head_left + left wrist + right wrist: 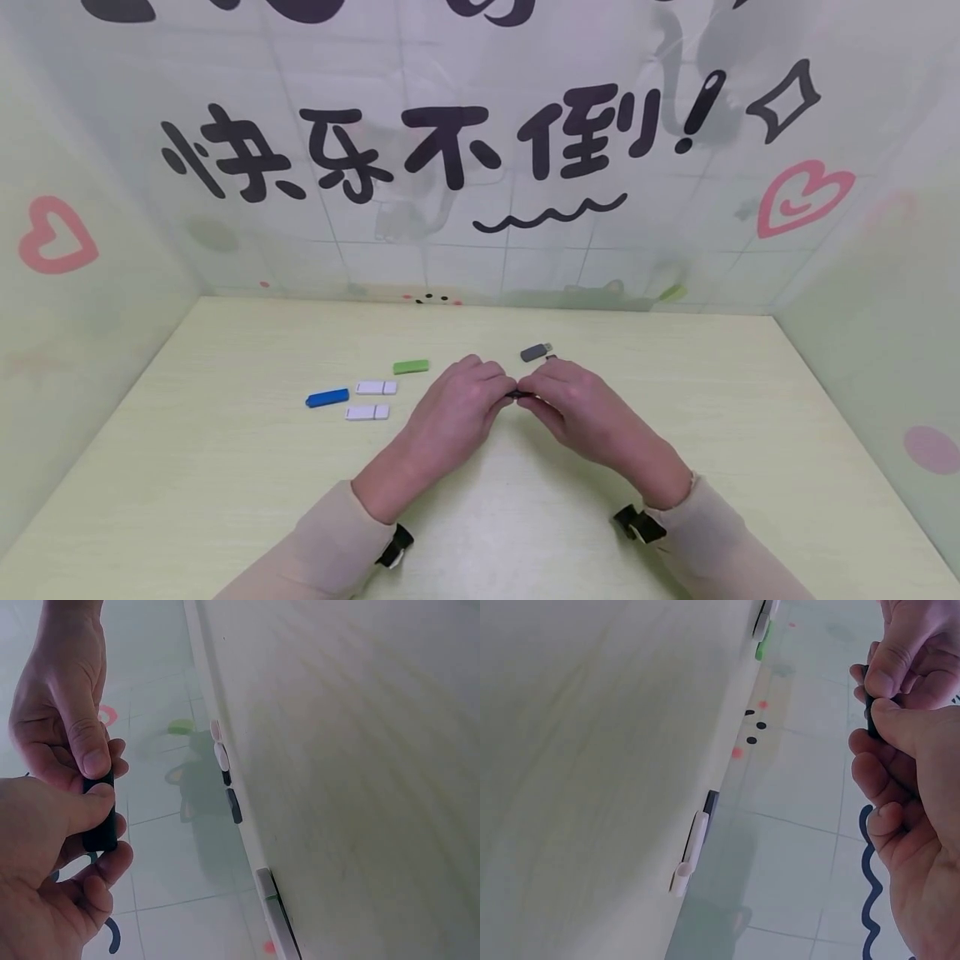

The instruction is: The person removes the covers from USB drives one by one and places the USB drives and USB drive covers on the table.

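In front of me both hands meet over a small black USB flash drive [100, 817], mostly covered by fingers in the head view. My left hand [457, 408] pinches one end between thumb and fingers. The other end is pinched by my right hand [588, 408], its thumb close to the left thumb. No metal plug shows on the held drive. Just beyond the right hand lies a grey USB flash drive [534, 352] with its metal plug bare. A white drive [694, 844] beside it shows in the right wrist view; the right hand mostly hides it in the head view.
Left of the hands lie a green drive [411, 367], a blue drive [327, 398] and two white drives, one farther back [375, 387] and one nearer [367, 412]. The pale table [187, 500] is bounded by printed walls behind and at both sides.
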Motion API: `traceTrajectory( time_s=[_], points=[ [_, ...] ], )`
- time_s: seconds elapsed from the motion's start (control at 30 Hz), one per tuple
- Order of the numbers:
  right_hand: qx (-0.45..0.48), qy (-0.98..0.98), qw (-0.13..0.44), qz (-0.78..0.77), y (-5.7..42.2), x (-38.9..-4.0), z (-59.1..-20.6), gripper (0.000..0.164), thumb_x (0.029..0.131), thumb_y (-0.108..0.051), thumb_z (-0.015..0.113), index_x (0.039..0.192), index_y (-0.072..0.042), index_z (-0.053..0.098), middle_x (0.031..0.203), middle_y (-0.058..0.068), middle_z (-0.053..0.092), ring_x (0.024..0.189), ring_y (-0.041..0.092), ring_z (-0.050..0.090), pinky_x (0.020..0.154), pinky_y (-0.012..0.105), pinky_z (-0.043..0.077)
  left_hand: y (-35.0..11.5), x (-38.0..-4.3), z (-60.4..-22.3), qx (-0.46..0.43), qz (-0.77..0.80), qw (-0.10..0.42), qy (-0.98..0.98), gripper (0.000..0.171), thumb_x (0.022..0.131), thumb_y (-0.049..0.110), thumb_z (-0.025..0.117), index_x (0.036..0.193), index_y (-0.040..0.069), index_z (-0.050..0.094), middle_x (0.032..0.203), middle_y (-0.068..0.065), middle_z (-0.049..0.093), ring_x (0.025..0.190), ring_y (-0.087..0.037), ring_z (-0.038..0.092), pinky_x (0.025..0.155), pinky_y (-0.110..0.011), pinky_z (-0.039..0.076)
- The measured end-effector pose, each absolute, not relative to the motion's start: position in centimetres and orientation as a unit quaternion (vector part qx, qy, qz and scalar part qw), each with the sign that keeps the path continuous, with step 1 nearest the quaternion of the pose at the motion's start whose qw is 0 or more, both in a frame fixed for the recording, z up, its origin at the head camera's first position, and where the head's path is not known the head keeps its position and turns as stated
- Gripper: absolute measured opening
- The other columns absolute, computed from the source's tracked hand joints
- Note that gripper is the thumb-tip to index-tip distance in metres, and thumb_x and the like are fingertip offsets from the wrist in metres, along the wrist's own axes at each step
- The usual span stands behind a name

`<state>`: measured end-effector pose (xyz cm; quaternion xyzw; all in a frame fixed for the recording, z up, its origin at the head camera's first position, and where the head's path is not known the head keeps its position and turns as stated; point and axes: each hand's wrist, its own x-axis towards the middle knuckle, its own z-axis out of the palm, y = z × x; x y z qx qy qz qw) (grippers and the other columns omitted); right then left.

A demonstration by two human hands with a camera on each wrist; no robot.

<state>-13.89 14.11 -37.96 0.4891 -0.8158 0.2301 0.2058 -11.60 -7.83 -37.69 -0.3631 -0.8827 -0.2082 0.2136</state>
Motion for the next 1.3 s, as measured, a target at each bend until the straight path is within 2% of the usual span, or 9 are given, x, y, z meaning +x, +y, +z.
traceTrajectory(
  time_s=[0.7, 1.3],
  points=[
    [0.478, -0.824, 0.197, 0.232, 14.26, -13.94, -37.55, 0.019, 0.087, -0.003, 0.087, 0.103, -0.004, 0.077, 0.094, 0.001, 0.075, 0.082, 0.016, 0.067, 0.076, 0.032, 0.058, -7.52, -11.39, -37.55, -0.351, -0.21, 0.216, -0.886, 0.009, 0.094, 0.004, 0.081, 0.1, 0.009, 0.078, 0.09, 0.002, 0.068, 0.079, -0.018, 0.056, 0.069, -0.029, 0.049],
    [0.46, -0.838, 0.177, 0.234, 14.68, -13.89, -37.05, 0.016, 0.089, -0.005, 0.086, 0.103, -0.005, 0.078, 0.094, -0.001, 0.075, 0.085, 0.015, 0.068, 0.08, 0.032, 0.059, -7.47, -11.23, -37.38, -0.345, -0.227, 0.202, -0.888, 0.012, 0.095, -0.002, 0.076, 0.105, 0.005, 0.078, 0.095, -0.001, 0.063, 0.084, -0.019, 0.057, 0.074, -0.03, 0.051]
  ],
)
